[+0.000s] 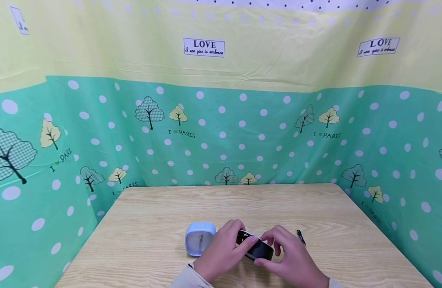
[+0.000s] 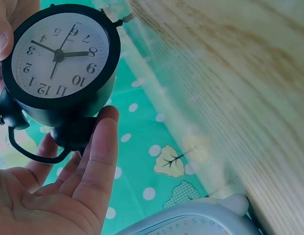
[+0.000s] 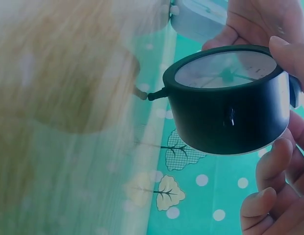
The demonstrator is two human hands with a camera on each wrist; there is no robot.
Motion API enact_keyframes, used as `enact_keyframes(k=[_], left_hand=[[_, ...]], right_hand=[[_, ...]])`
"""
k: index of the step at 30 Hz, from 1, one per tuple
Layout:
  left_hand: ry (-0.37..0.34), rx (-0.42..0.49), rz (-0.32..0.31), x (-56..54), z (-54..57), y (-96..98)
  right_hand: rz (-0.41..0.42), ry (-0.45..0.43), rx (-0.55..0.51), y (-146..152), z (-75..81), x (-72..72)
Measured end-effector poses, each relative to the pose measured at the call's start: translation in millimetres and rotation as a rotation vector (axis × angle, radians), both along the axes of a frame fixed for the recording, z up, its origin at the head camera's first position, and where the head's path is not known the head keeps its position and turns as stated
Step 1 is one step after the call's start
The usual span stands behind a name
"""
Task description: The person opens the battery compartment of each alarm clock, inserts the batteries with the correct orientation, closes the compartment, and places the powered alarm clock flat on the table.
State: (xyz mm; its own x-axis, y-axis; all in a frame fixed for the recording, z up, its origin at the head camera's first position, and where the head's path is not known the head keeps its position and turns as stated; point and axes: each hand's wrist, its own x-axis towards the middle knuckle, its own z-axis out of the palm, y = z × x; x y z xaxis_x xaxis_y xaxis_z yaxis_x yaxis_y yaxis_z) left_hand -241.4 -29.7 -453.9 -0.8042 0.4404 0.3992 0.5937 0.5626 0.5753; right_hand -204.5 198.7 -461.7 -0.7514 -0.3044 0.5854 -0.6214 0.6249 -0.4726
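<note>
A black twin-bell alarm clock [image 1: 260,250] with a white face is held tilted between both hands low in the head view. My left hand [image 1: 224,246] grips its left side, with the thumb lying over it. In the left wrist view, the left fingers [image 2: 100,152] curve round a bell of the clock [image 2: 59,54], whose numerals appear upside down. My right hand [image 1: 291,254] holds the other end between thumb and fingers. The right wrist view shows the clock's black side [image 3: 230,122] and bent fingers [image 3: 274,161] beside it.
A light blue square clock [image 1: 200,239] stands just left of the left hand. A small dark slim object [image 1: 300,237] lies beyond the right hand on the wood-grain table [image 1: 163,208]. Patterned green and yellow curtains [image 1: 239,140] surround the table's back and sides.
</note>
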Motion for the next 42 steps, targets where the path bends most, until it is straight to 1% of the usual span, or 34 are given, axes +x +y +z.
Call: enact_keyframes(k=[3, 7, 11, 15, 18, 22, 26, 30, 35, 38, 42], left_hand=[[-0.004, 0.012, 0.001, 0.0, -0.1, -0.3], [-0.005, 0.025, -0.002, 0.8, 0.4, -1.2], [-0.013, 0.028, -0.011, 1.5, 2.6, -1.3], [0.001, 0.022, -0.021, 1.9, 4.2, -1.8], [0.002, 0.016, -0.026, 1.8, 4.3, -2.8], [-0.023, 0.015, -0.036, 1.3, 4.2, -4.0], [-0.043, 0.015, -0.044, -0.2, 3.3, -5.0], [-0.070, -0.003, -0.047, -1.6, 2.7, -6.1], [-0.076, -0.031, -0.052, -2.4, 2.4, -6.8], [-0.064, -0.044, -0.059, -2.9, 1.9, -6.6], [-0.069, -0.050, -0.078, -3.1, 1.4, -6.5]], right_hand=[[0.006, -0.003, 0.015, 0.0, -0.1, -0.3], [0.032, 0.009, 0.004, 0.2, -0.1, -0.9], [0.047, 0.025, -0.029, 0.9, 0.7, -0.4], [0.067, 0.058, -0.067, 2.1, 1.7, 0.0], [0.068, 0.066, -0.086, 3.8, 1.5, -1.0], [0.060, 0.080, -0.086, 6.3, 0.0, -3.4], [0.043, 0.075, -0.089, 7.5, -1.5, -5.6], [0.024, 0.074, -0.100, 7.8, -3.7, -7.4], [0.013, 0.080, -0.110, 7.6, -4.7, -8.6], [-0.010, 0.053, -0.111, 7.7, -3.8, -8.1], [-0.033, 0.016, -0.109, 7.5, -3.1, -7.1]])
